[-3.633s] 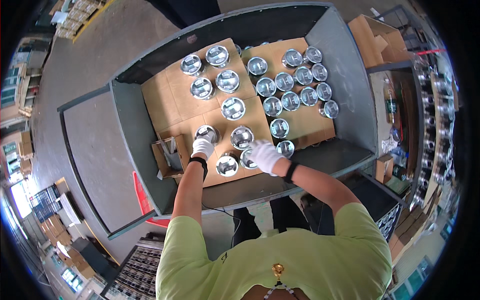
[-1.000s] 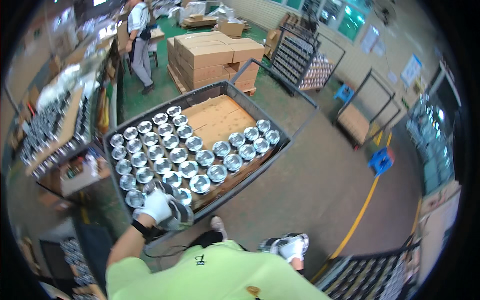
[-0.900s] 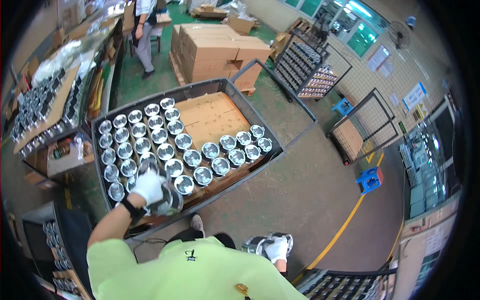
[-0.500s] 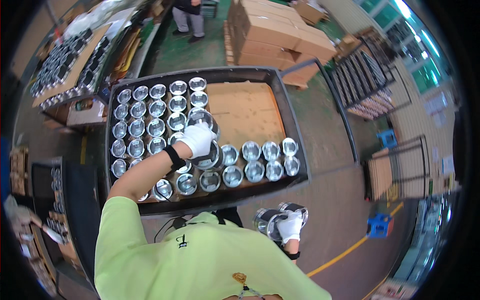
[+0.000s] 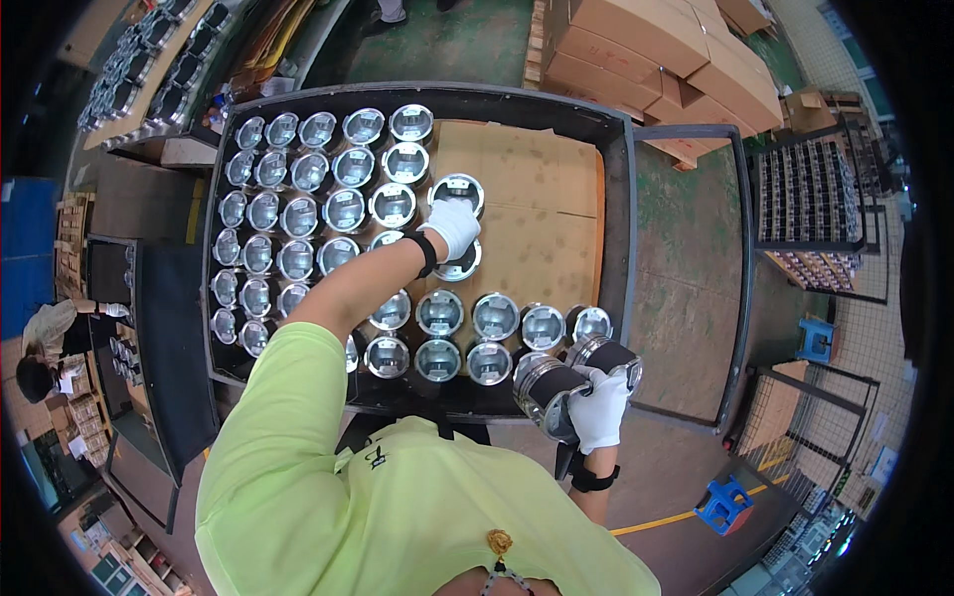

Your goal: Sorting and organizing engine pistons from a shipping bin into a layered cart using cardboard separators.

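No writing is readable. The wall sign (image 5: 880, 467) at four o'clock and the dark emblem (image 5: 377, 457) on the shirt (image 5: 437, 517) at seven are illegible.

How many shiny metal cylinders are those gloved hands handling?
4: the upper cylinder and lower cylinder at the left hand, both partly covered; the left cylinder and right cylinder in the right hand. Others may be hidden.

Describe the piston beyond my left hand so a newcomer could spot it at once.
Find the dark-walled bin holding rows of shiny pistons, then the brown cardboard at its upper right. At that cardboard's left edge, the silver piston shows beyond the white-gloved left hand. Of the two pistons that glove partly covers, this one is farther from the wearer.
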`<state>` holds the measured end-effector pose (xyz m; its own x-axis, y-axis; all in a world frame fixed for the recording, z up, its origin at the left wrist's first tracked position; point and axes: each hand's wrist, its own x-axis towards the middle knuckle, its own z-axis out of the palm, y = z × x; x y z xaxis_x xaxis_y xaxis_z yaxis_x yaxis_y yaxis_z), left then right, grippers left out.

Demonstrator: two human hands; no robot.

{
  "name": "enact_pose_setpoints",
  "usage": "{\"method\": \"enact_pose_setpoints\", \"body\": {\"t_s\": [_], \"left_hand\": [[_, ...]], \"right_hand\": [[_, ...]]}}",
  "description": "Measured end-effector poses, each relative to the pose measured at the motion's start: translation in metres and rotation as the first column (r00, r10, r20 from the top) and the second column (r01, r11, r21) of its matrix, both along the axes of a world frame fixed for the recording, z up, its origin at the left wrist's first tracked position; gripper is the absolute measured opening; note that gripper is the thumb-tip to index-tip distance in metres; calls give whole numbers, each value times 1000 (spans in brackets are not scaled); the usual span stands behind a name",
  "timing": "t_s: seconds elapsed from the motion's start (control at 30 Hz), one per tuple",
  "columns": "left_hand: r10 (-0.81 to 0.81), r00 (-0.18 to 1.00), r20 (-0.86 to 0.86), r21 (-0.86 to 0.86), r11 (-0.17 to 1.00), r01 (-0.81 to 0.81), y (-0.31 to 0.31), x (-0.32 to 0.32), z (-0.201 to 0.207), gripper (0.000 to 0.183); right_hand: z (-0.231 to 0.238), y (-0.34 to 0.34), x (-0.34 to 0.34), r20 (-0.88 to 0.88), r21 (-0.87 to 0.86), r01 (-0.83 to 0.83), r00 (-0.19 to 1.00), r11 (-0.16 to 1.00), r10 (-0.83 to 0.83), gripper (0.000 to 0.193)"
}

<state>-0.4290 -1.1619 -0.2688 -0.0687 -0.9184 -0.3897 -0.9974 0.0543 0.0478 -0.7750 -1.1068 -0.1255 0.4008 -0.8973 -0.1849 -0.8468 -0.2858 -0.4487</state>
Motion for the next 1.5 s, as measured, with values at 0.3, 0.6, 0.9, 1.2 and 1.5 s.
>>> {"method": "enact_pose_setpoints", "body": {"t_s": [0.3, 0.6, 0.9, 1.2, 1.5], "left_hand": [[334, 939, -81, -3, 942, -336, -1, -11, -138, 23], [208, 977, -49, -46, 977, -210, 11, -13, -113, 21], [261, 962, 76, -231, 943, -238, 19, -22, -145, 20], [309, 949, 66, -91, 949, -303, 22, -27, -127, 17], [308, 951, 6, -51, 950, -307, 22, -23, -117, 22]], "right_hand": [[-28, -92, 34, -101, 101, -129, 985, 987, 139, 27], [-102, -223, 130, -165, -63, -529, 842, 846, 514, 19], [-181, -284, 282, -428, -115, -861, 493, 495, 758, 13], [-239, -261, 379, -450, -198, -898, 439, 392, 778, 17], [-281, -244, 399, -334, -298, -838, 541, 458, 772, 15]]}}
